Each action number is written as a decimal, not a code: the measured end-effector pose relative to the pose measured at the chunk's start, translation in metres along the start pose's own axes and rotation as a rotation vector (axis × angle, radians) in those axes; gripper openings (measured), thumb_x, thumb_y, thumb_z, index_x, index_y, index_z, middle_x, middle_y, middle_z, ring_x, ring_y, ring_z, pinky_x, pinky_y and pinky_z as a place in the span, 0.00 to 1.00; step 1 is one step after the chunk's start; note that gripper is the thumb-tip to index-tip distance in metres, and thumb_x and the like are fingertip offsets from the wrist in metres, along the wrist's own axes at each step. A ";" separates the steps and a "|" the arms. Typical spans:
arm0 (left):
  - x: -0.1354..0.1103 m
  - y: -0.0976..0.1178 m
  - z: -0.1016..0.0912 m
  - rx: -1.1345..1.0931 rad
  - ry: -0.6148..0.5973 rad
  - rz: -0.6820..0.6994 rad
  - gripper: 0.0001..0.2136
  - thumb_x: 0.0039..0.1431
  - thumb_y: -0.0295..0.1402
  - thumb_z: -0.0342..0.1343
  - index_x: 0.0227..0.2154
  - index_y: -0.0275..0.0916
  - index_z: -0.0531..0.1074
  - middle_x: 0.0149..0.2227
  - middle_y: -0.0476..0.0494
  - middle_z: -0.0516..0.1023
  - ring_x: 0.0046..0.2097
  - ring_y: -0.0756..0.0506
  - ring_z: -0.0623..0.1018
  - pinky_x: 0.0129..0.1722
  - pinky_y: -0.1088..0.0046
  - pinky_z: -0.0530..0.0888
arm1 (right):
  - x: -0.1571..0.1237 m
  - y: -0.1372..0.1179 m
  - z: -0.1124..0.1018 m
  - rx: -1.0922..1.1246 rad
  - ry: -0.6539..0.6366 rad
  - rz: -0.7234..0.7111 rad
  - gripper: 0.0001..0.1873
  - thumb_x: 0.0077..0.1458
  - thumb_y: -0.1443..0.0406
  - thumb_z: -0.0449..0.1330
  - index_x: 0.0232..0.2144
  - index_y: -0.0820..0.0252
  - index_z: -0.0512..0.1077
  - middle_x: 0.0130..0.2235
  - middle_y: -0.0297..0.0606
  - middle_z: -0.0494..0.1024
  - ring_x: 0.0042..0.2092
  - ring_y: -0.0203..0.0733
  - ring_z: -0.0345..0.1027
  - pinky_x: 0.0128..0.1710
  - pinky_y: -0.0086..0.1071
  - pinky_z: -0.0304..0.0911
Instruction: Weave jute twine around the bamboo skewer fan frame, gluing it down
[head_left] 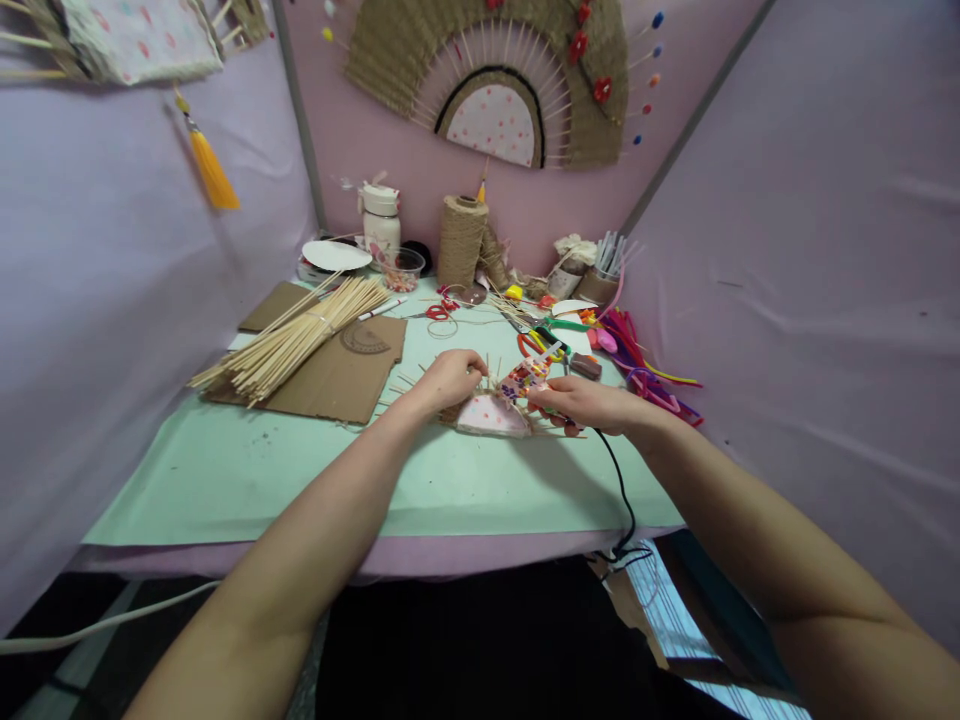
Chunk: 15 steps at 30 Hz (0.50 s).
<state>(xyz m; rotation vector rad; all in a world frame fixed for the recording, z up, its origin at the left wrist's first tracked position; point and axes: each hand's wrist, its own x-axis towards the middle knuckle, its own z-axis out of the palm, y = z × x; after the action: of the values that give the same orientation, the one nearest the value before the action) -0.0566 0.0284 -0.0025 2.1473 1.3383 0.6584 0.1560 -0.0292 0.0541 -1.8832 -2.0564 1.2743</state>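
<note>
A small half-round fan piece (491, 416) with pink-dotted white cloth lies on the table, thin sticks fanning out from its curved edge. My right hand (581, 402) grips a flower-patterned glue gun (525, 377) with a black cord, its front end over the top of the fan piece. At the upper left edge of the same piece is my left hand (454, 378), fingers pinched together among the sticks. Whatever lies between those fingertips is too small to make out. My left hand and forearm cover part of the sticks on that side.
Left of my hands, a bundle of wooden sticks (300, 335) rests on cardboard (360, 385). Behind stand a twine spool (461, 240), a white bottle (381, 222) and red scissors (438, 312). Pipe cleaners (637, 350) lie right. The cord (622, 480) hangs over the front edge.
</note>
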 end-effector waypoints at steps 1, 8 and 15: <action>0.000 0.000 0.000 -0.009 -0.003 -0.002 0.16 0.50 0.23 0.48 0.36 0.37 0.80 0.39 0.42 0.82 0.42 0.44 0.78 0.47 0.71 0.71 | 0.000 -0.001 0.000 -0.006 0.005 0.003 0.27 0.54 0.41 0.54 0.29 0.60 0.70 0.23 0.33 0.64 0.24 0.34 0.59 0.21 0.27 0.58; -0.002 0.001 -0.001 -0.020 -0.009 -0.021 0.17 0.50 0.24 0.47 0.37 0.36 0.80 0.38 0.41 0.82 0.41 0.44 0.78 0.47 0.71 0.71 | -0.002 -0.002 -0.001 -0.027 0.003 0.001 0.27 0.54 0.41 0.53 0.29 0.60 0.69 0.25 0.33 0.64 0.25 0.34 0.61 0.21 0.27 0.58; 0.000 -0.003 -0.001 -0.028 -0.022 0.007 0.16 0.50 0.24 0.47 0.36 0.36 0.80 0.39 0.41 0.82 0.42 0.44 0.78 0.44 0.71 0.71 | -0.001 -0.001 -0.001 -0.045 0.008 -0.007 0.28 0.54 0.41 0.53 0.29 0.61 0.70 0.25 0.34 0.65 0.25 0.34 0.61 0.22 0.28 0.60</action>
<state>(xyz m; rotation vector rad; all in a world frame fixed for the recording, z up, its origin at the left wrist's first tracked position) -0.0590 0.0294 -0.0038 2.1327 1.3028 0.6501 0.1554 -0.0299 0.0559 -1.8940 -2.1039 1.2270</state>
